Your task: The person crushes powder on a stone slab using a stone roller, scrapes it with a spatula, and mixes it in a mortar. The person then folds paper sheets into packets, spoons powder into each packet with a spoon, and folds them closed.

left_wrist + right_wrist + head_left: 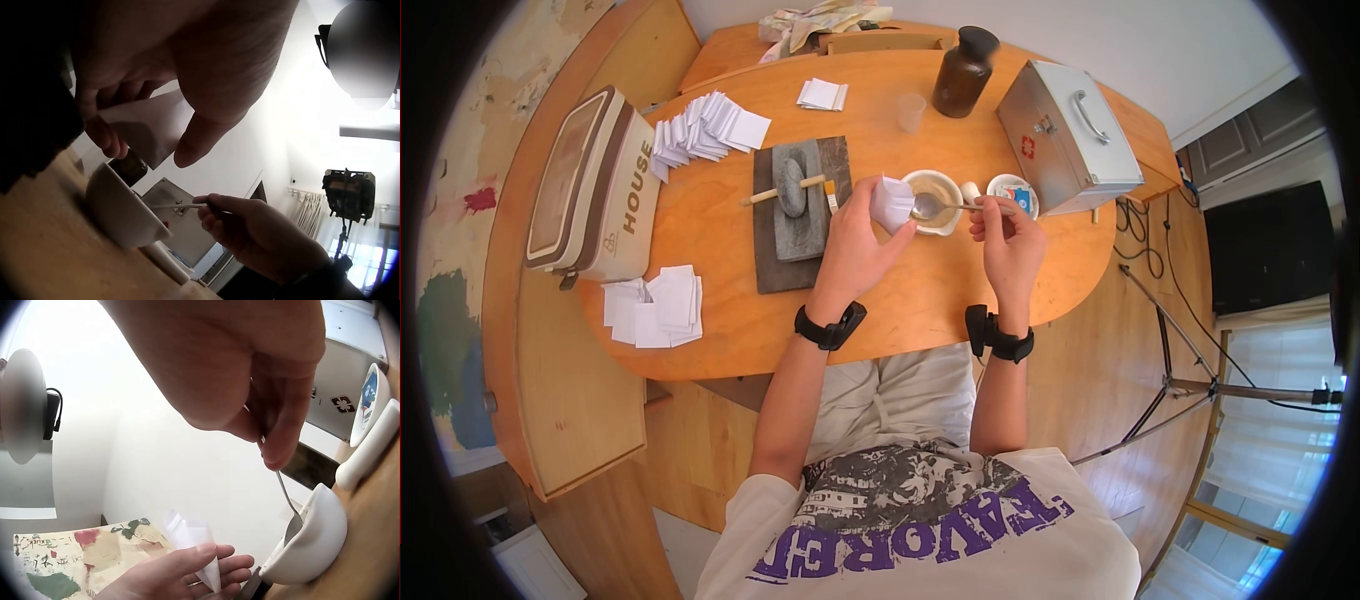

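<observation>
The left hand (862,245) holds a folded white paper packet (891,204) between thumb and fingers, beside the left rim of a white bowl (946,222). In the left wrist view the paper (153,128) flares between the fingers above the bowl (122,209). The right hand (1012,250) pinches the handle of a metal spoon (926,207); its bowl end is over the white bowl. In the right wrist view the spoon (293,530) dips inside the bowl's rim, and the paper (195,545) narrows to a point. The spoon's load cannot be made out.
A white pestle (970,192) and small dish (1027,186) lie right of the bowl. Behind stand a metal case (1068,140), dark jar (965,75) and clear cup (911,112). Leftward are a grey stone slab (800,235), paper stacks (710,128) and a HOUSE box (595,190).
</observation>
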